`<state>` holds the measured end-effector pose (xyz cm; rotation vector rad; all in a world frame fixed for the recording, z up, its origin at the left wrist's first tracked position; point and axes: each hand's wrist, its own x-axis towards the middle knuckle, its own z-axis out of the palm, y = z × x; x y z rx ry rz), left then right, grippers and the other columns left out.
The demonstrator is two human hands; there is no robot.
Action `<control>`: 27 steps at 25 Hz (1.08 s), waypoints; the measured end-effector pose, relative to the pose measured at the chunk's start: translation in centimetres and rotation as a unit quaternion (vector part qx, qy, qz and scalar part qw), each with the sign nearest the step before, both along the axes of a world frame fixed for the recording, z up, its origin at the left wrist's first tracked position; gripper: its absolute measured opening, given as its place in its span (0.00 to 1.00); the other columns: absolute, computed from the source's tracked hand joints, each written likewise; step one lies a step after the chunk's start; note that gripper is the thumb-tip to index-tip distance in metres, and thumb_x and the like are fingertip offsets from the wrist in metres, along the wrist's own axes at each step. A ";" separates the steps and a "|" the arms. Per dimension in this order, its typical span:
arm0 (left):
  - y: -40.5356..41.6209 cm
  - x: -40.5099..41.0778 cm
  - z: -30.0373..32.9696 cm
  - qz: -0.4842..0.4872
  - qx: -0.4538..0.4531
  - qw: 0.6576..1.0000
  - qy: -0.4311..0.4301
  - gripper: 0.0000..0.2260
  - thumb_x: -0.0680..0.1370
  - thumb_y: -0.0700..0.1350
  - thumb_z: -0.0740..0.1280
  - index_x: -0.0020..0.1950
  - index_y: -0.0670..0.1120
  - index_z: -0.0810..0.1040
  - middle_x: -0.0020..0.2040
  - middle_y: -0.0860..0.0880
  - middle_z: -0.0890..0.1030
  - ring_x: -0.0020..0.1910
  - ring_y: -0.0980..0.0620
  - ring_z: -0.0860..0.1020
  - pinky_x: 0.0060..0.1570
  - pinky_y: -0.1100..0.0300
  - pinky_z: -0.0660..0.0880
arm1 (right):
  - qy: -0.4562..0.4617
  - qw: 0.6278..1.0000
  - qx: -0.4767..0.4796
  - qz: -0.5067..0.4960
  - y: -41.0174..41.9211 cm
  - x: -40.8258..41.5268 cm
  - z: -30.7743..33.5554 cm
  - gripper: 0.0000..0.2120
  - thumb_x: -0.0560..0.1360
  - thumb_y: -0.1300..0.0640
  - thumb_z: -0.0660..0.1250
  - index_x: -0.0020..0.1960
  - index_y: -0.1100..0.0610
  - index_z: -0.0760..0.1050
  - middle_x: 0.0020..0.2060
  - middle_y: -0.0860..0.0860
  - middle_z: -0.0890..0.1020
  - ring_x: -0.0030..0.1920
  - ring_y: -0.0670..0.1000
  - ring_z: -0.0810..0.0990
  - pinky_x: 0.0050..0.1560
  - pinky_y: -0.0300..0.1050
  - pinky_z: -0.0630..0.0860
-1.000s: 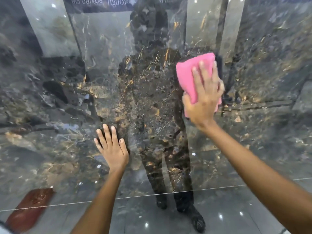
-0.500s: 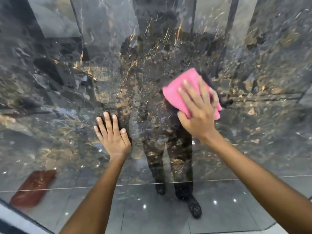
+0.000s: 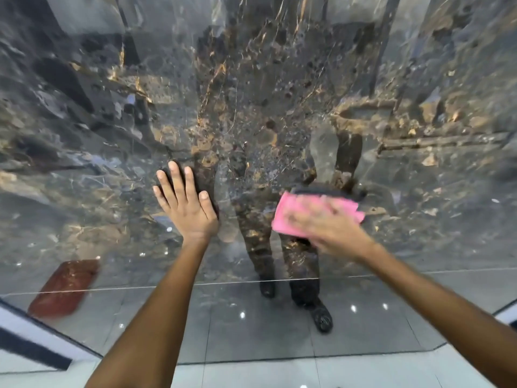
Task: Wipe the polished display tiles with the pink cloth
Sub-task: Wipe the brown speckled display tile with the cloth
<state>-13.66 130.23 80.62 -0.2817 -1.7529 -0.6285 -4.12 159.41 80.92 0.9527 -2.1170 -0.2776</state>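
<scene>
Big glossy dark marble display tile (image 3: 279, 107) with gold veining, shiny enough that it mirrors the person standing in front of it, legs and shoes and all. The left hand (image 3: 186, 204) is flat on the tile, fingers straight and slightly fanned, palm pressed to the surface, holding nothing. Off to its right and a bit lower, well apart from it, the right hand (image 3: 331, 229) is on top of the pink cloth (image 3: 288, 218), pressing it against the tile. That hand is badly motion-blurred, so honestly I can't tell whether the fingers are laid flat over the cloth or curled on its edge. The cloth sticks out past the fingertips and to the left of the hand, folded into a rough rectangle. Down and to the left of the left hand there's a reddish-brown patch (image 3: 64, 287) showing in the polish. Below both wrists a thin pale line crosses the tile.
</scene>
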 end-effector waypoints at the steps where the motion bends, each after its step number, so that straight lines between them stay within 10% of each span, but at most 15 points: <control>1: 0.0 0.0 -0.1 0.001 0.000 1.000 0.001 0.23 0.84 0.51 0.44 0.80 0.52 0.48 0.80 0.56 0.44 0.79 0.51 0.44 0.77 0.48 0.43 | 0.019 0.997 -0.067 -0.022 1.1 -0.2 3.6 0.27 0.73 0.59 0.61 0.71 0.51 0.64 0.77 0.45 0.57 0.77 0.48 0.48 0.74 0.51 0.47; 5: 0.1 -0.1 -0.4 0.007 0.005 1.000 0.006 0.23 0.84 0.52 0.45 0.80 0.52 0.49 0.80 0.55 0.45 0.79 0.50 0.44 0.77 0.48 0.43 | 0.161 0.932 -0.277 -0.170 1.7 -1.7 1.5 0.31 0.72 0.53 0.60 0.75 0.52 0.60 0.77 0.48 0.58 0.77 0.52 0.50 0.73 0.53 0.51; 10: 0.0 -0.3 -0.3 0.010 -0.002 1.000 0.010 0.23 0.84 0.51 0.45 0.80 0.52 0.49 0.80 0.55 0.45 0.79 0.50 0.45 0.77 0.47 0.44 | -0.029 0.977 0.181 -0.109 0.2 0.8 -12.3 0.53 0.58 0.61 0.75 0.77 0.52 0.53 0.72 0.44 0.62 0.75 0.54 0.54 0.76 0.55 0.46; 16: 0.0 -0.4 -0.2 0.011 -0.010 1.000 0.000 0.23 0.84 0.52 0.44 0.80 0.53 0.49 0.80 0.56 0.44 0.79 0.51 0.44 0.76 0.48 0.44 | 0.063 0.976 -0.186 -0.094 -6.3 -2.4 -0.6 0.27 0.75 0.58 0.63 0.73 0.51 0.62 0.76 0.48 0.58 0.77 0.53 0.49 0.66 0.55 0.56; 19: 0.0 -0.2 -0.6 0.012 -0.002 1.000 -0.003 0.23 0.84 0.52 0.44 0.80 0.53 0.48 0.80 0.56 0.45 0.79 0.50 0.45 0.76 0.48 0.44 | 0.088 0.979 0.110 -0.149 -10.0 -3.4 -6.2 0.45 0.65 0.68 0.66 0.78 0.56 0.51 0.78 0.50 0.49 0.77 0.52 0.47 0.71 0.60 0.51; 22: -0.3 0.1 0.4 0.003 -0.011 1.000 -0.014 0.24 0.84 0.52 0.45 0.80 0.53 0.48 0.80 0.55 0.44 0.79 0.50 0.45 0.76 0.47 0.45 | -0.060 0.883 0.443 -0.142 -8.5 -1.3 -13.1 0.46 0.67 0.61 0.71 0.78 0.49 0.50 0.76 0.39 0.55 0.75 0.43 0.56 0.76 0.50 0.43; 27: -1.4 3.5 -4.0 -0.026 -0.123 0.990 -0.061 0.27 0.82 0.58 0.53 0.79 0.60 0.48 0.80 0.56 0.42 0.79 0.49 0.41 0.73 0.40 0.38 | -0.037 0.983 0.141 -0.113 1.1 0.2 -6.9 0.41 0.71 0.61 0.66 0.78 0.45 0.52 0.77 0.44 0.53 0.76 0.52 0.53 0.71 0.60 0.60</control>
